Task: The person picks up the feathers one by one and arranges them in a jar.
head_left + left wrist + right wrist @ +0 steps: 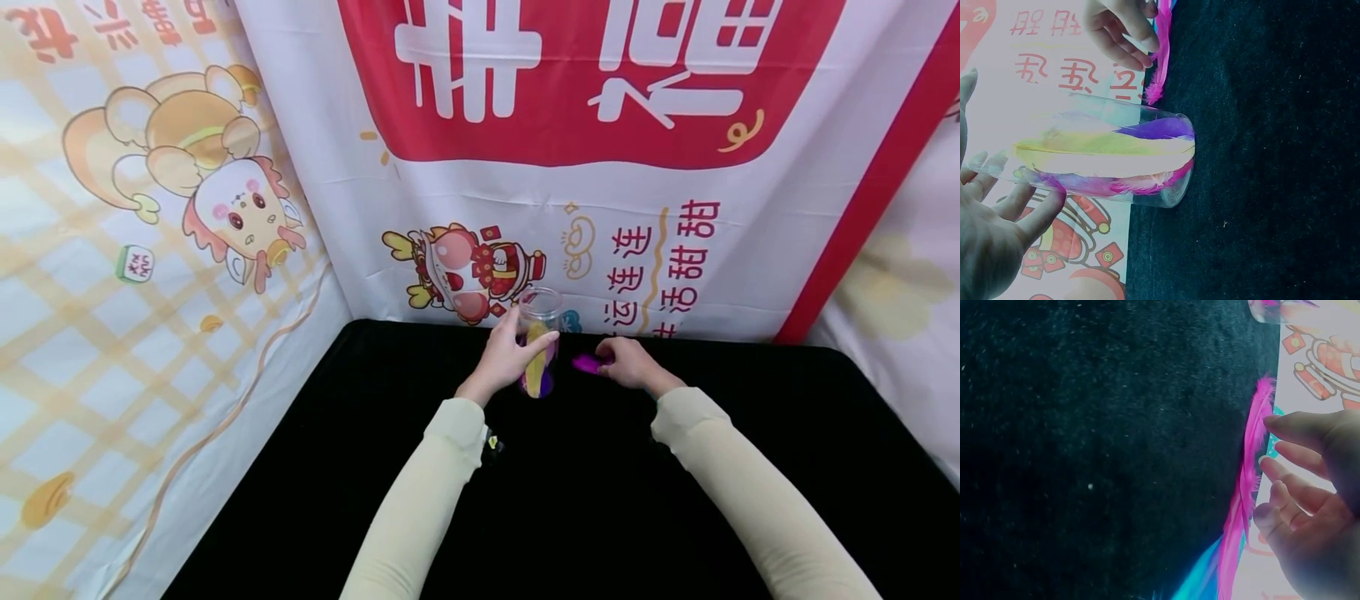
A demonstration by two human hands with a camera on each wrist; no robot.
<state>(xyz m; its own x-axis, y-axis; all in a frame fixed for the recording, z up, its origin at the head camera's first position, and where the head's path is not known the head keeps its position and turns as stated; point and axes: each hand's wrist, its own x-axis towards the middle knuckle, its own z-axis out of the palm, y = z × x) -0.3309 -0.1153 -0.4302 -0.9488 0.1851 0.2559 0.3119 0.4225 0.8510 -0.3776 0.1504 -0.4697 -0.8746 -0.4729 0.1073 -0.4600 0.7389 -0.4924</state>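
My left hand (507,350) holds a clear, open-topped jar (542,304) upright near the back of the black table, its thumb and fingers around the upper part. Inside the jar are a yellow feather (1091,145), a purple feather (1159,129) and pink feathers (1094,185). To the right of the jar, my right hand (628,363) reaches down to a pink feather (1251,447), index fingertip at its edge and thumb apart from the fingers. A blue feather (1202,573) lies against the lower end of the pink one.
The black table (585,500) ends at a white and red printed cloth (652,179) hanging close behind the jar. Another printed cloth (150,333) runs along the left side, and a white cloth (885,367) hangs at the right.
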